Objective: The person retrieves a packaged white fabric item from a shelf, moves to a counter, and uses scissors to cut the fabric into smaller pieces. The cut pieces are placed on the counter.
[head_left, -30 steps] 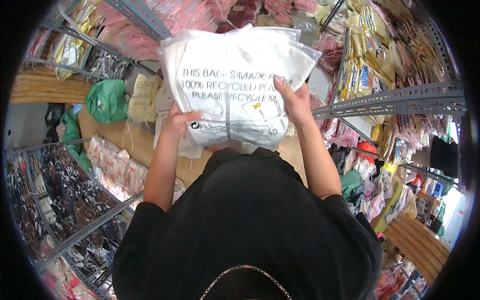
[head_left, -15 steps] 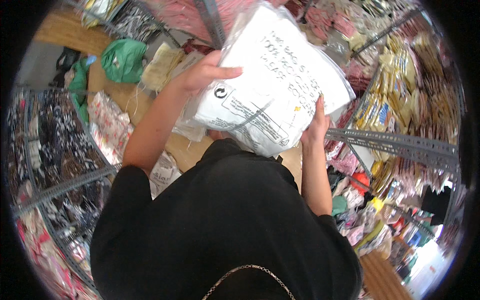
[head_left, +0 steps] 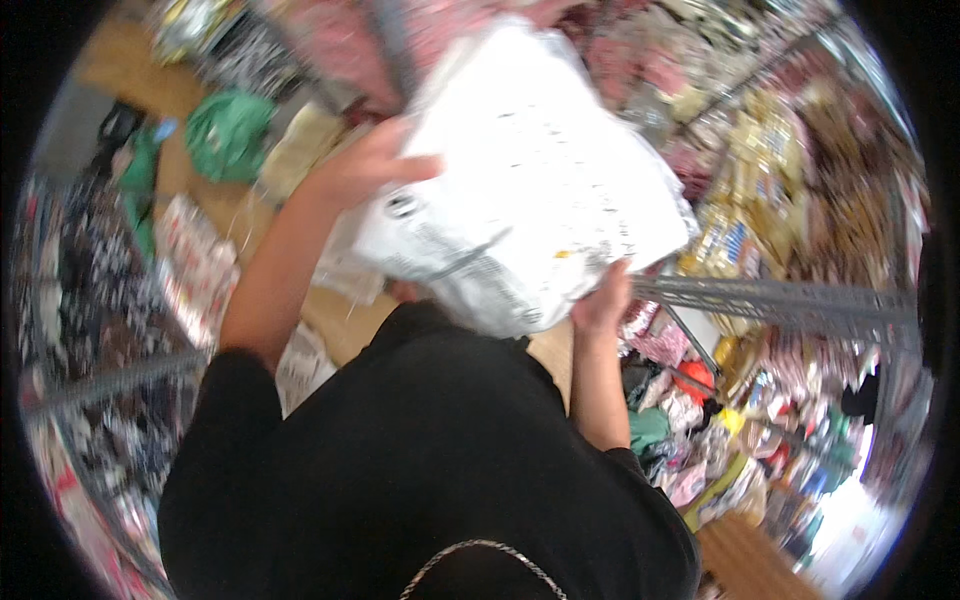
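I hold a white plastic-bagged bundle tilted up in front of me, with a dark strap around its lower part and blurred print on its face. My left hand grips its left edge, thumb lying over the face. My right hand grips the lower right edge, lower than the left. Both hands are closed on the bundle. The frame is blurred by motion.
Metal racks with bagged goods in yellow, pink and dark patterns surround me. At left lie a green bag and a floral bundle near a tan floor. A wooden board is at lower right.
The bundle has rotated from level to tilted, left side higher. My right hand has moved from the upper right edge down to the lower right; my left hand has risen.
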Available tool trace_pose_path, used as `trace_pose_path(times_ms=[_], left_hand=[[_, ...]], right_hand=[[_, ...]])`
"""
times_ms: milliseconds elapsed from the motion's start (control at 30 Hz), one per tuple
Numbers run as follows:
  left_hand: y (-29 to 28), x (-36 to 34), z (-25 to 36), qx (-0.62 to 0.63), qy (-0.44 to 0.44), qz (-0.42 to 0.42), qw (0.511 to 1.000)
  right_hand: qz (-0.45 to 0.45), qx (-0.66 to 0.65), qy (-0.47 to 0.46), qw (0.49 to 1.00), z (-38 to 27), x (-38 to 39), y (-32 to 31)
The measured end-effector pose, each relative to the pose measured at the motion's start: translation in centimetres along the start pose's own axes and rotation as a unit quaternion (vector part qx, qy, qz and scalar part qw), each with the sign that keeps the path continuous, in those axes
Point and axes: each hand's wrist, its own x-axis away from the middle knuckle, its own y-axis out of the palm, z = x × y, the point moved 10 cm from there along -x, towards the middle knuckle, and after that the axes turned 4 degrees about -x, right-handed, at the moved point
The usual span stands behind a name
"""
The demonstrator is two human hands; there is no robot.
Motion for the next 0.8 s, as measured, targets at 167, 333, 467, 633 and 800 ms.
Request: trace_pose_path(times_ms=[167, 333, 467, 633, 800], left_hand=[[-4.3, 5.2, -21.9, -0.004, -0.220, 0.149, 0.964], [1.0, 7.7, -28.7, -0.145, -0.272, -0.035, 0.951], [2.5, 8.5, -30.5, -0.084, -0.297, -0.102, 0.946], [-2.3, 8.9, -34.2, -0.200, -0.281, -0.130, 0.930], [-6.5, 6.4, -29.1, -0.545, -0.353, -0.233, 0.724]], right_hand=[[0.091, 0.426, 0.293, 0.851, 7.1, 2.3, -3.9], [0.172, 0.280, 0.247, 0.911, 12.1, 6.7, -14.4], [0.233, 0.391, 0.130, 0.881, 6.4, 7.8, -16.4], [0.206, 0.711, 0.088, 0.667, -2.4, 5.8, -14.1], [0.236, 0.669, 0.024, 0.705, -6.9, 0.5, -11.1]])
